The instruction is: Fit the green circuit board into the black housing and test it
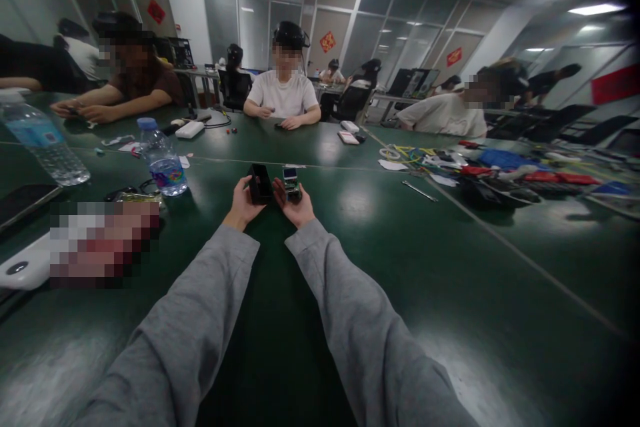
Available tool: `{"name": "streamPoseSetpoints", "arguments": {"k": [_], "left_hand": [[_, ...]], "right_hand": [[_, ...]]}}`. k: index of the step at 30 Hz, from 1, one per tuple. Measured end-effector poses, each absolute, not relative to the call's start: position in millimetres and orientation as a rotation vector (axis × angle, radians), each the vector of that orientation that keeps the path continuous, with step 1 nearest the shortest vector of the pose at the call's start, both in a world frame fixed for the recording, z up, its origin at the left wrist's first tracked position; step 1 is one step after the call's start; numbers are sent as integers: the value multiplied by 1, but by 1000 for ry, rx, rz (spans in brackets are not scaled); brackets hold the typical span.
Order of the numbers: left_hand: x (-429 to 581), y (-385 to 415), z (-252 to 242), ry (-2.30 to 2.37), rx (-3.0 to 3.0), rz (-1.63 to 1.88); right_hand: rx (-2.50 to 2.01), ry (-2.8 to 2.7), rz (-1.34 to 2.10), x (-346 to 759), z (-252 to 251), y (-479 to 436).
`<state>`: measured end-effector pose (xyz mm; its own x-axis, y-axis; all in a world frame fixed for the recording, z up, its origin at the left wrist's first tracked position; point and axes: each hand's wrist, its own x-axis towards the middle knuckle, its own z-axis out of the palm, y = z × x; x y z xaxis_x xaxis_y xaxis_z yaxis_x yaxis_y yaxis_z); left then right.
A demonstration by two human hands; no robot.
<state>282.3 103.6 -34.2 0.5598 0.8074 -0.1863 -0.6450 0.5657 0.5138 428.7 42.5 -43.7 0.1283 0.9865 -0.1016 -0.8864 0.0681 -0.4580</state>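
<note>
Both my arms, in grey sleeves, reach forward over a dark green table [500,320]. My left hand [243,203] is closed round a flat black rectangular device [261,183], held upright and tilted. My right hand [296,205] grips a small part with a green circuit board and metal bits [291,183]. The two objects are close together, almost touching, just above the table top.
Two plastic water bottles [163,159] [43,140] stand to the left, with a phone [23,200] and a white device [23,265] nearer me. Tools, cables and red and blue items [500,170] lie at right. Other people sit along the far and right sides.
</note>
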Motion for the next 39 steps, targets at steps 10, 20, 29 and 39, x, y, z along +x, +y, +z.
{"name": "streamPoseSetpoints", "arguments": {"k": [10,20,29,39], "left_hand": [[299,119,-44,528,435,915],[305,118,-37,492,510,868],[309,113,-34,525,558,866],[311,112,-36,543,616,858]], "right_hand": [[-465,-245,1450,431,-41,49],[-447,-198,1495,433,-35,51],[-428,-194,1428,434,-39,49],[-463,-98,1412,434,-39,55]]}}
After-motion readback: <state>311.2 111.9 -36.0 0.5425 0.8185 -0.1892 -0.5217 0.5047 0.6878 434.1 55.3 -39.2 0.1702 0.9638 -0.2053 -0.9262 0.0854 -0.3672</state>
